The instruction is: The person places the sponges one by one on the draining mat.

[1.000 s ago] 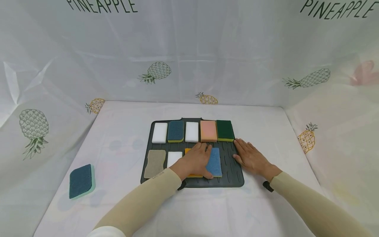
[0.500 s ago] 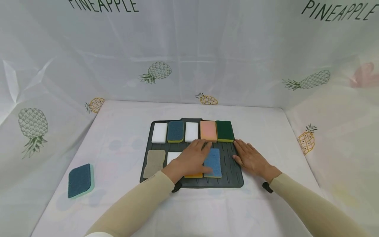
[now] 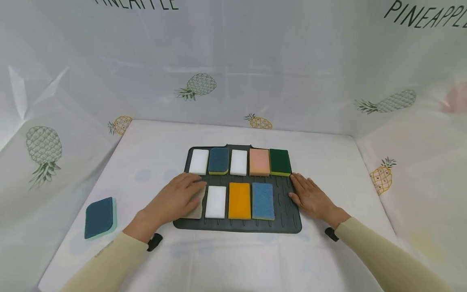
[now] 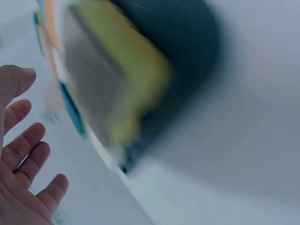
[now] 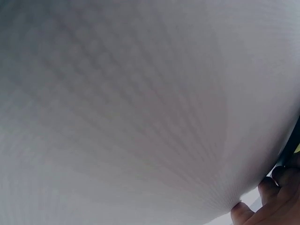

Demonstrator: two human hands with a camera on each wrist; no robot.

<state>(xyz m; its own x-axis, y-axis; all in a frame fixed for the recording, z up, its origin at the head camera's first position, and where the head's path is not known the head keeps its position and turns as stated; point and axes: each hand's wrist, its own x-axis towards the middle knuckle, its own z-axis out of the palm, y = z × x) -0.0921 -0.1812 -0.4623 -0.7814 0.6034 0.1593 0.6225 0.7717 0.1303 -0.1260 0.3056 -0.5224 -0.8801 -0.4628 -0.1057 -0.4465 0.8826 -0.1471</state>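
A dark ribbed mat [image 3: 286, 202] lies on the table with sponges in two rows. My left hand [image 3: 173, 200] hovers over its left edge, fingers relaxed and holding nothing, partly hiding the grey-beige sponge [image 3: 197, 207]. In the left wrist view that sponge [image 4: 91, 70] shows a yellow side, blurred, with the fingers apart from it. Beside it in the near row lie a white sponge [image 3: 215, 202], an orange sponge [image 3: 239, 200] and a blue sponge [image 3: 262, 200]. With straight fingers my right hand [image 3: 315, 200] rests at the mat's right edge.
Along the far row sit two white sponges [image 3: 199, 162] [image 3: 238, 162], a dark blue one [image 3: 218, 159], a pink one [image 3: 259, 161] and a dark green one [image 3: 280, 161]. Off the mat, at the left, lies a teal-edged dark blue sponge [image 3: 99, 217]. A pineapple-print sheet [image 3: 284, 81] surrounds the table.
My left hand has lifted off the orange and blue sponges and moved left to the grey-beige one. The right hand stays at the mat's edge. The head view has shifted slightly.
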